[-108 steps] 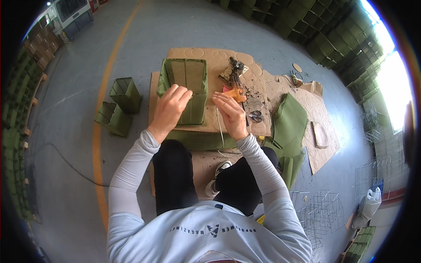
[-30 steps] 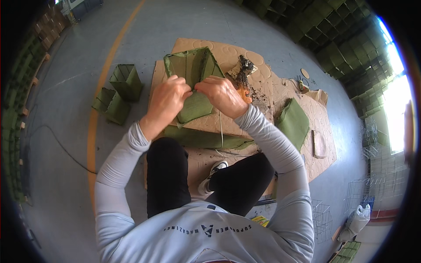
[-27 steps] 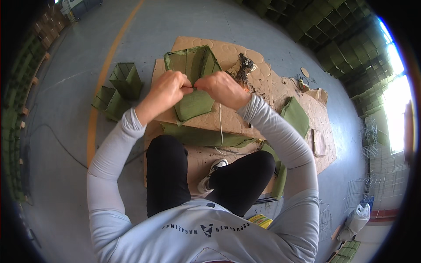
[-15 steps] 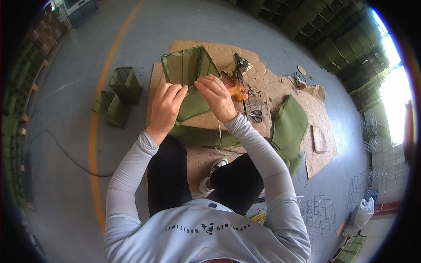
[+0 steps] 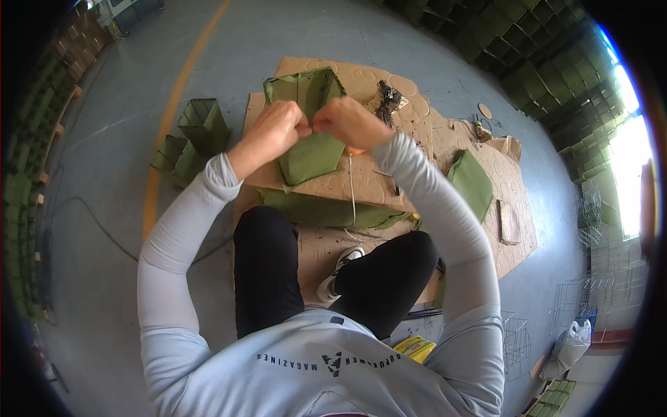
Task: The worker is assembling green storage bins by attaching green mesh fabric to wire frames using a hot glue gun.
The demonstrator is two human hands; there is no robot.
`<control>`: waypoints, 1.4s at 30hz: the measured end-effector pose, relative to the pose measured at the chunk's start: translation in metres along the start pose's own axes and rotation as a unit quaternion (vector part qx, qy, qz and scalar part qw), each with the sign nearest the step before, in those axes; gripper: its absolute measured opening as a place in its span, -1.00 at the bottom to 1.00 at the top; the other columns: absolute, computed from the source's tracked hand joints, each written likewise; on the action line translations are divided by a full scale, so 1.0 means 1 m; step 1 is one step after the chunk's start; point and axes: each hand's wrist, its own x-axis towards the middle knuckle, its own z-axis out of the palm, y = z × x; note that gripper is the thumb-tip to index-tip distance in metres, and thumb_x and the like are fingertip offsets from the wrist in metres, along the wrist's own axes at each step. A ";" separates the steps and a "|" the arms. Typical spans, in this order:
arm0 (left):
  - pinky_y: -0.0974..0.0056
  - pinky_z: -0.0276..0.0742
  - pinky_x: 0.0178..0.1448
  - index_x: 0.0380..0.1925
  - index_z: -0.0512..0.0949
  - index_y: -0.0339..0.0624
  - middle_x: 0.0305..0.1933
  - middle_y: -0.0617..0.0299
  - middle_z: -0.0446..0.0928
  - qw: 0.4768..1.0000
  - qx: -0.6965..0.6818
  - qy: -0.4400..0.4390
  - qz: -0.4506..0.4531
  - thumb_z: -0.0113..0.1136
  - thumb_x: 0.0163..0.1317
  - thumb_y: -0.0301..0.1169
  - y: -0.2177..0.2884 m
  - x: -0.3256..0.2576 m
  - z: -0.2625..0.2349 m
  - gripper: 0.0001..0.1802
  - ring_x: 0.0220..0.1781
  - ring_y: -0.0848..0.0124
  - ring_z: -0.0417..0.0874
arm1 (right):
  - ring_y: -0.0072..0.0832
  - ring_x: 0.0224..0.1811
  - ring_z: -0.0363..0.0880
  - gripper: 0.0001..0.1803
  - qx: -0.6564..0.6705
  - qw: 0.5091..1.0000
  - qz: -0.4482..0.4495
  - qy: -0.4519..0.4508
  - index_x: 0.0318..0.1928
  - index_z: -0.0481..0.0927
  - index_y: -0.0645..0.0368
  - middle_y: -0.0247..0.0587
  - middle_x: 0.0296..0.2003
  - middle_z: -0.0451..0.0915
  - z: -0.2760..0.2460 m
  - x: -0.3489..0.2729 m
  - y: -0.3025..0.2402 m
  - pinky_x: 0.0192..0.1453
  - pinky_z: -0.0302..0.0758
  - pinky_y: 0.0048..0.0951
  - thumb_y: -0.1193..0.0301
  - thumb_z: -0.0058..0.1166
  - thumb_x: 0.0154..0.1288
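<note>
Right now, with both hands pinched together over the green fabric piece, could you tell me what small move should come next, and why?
Probably draw the right hand gently away to take up slack. Both hands meet, fingertips touching, above the green fabric piece on the cardboard sheet, the left hand closed beside it, and a thin pale thread hangs loose below the right hand.

I see a big workshop or warehouse: a grey concrete floor [image 5: 417,42] with a yellow line [image 5: 167,146], stacked green boxes [image 5: 528,48], and wire racks [image 5: 587,208].

Green fabric [image 5: 311,154], seemingly plain; brown cardboard [image 5: 445,149].
</note>
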 end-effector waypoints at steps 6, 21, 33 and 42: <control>0.20 0.52 -0.10 -0.23 0.63 -0.34 -0.23 0.15 0.57 0.907 0.092 0.396 0.112 0.33 -0.04 -0.67 0.016 -0.042 0.019 -0.70 -0.19 0.23 0.56 | -0.06 -0.10 0.62 -0.73 0.003 0.943 -0.044 0.329 -0.06 0.58 0.31 0.03 -0.13 0.62 0.027 -0.022 -0.025 0.00 0.56 -0.19 0.60 0.12 0.19; 0.13 0.44 -0.21 -0.48 0.61 -0.33 -0.44 0.10 0.47 0.979 0.034 0.183 0.080 0.30 0.06 -0.57 -0.002 -0.018 0.026 -0.94 -0.30 0.15 0.49 | -0.19 -0.38 0.64 -0.83 0.034 0.996 0.052 0.058 -0.34 0.68 0.24 0.01 -0.49 0.63 0.006 -0.012 -0.018 -0.13 0.55 -0.25 0.39 0.14 0.22; 0.22 0.51 -0.07 -0.35 0.66 -0.32 -0.33 0.22 0.56 0.966 0.023 0.219 0.135 0.39 -0.02 -0.47 -0.007 -0.042 0.016 -0.79 -0.11 0.26 0.52 | -0.13 0.04 0.57 -0.61 -0.049 0.967 -0.035 0.246 -0.07 0.59 0.27 -0.06 -0.18 0.66 0.043 -0.040 -0.013 0.19 0.46 -0.19 0.63 0.04 0.00; 0.17 0.54 -0.06 -0.31 0.65 -0.37 -0.26 0.13 0.58 0.975 0.032 0.075 0.205 0.34 -0.03 -0.56 -0.014 -0.001 0.013 -0.78 -0.15 0.21 0.55 | -0.24 -0.24 0.69 -0.65 -0.156 0.971 -0.149 0.101 -0.10 0.67 0.22 -0.05 -0.27 0.69 -0.014 -0.010 0.038 -0.11 0.64 -0.32 0.66 0.01 0.08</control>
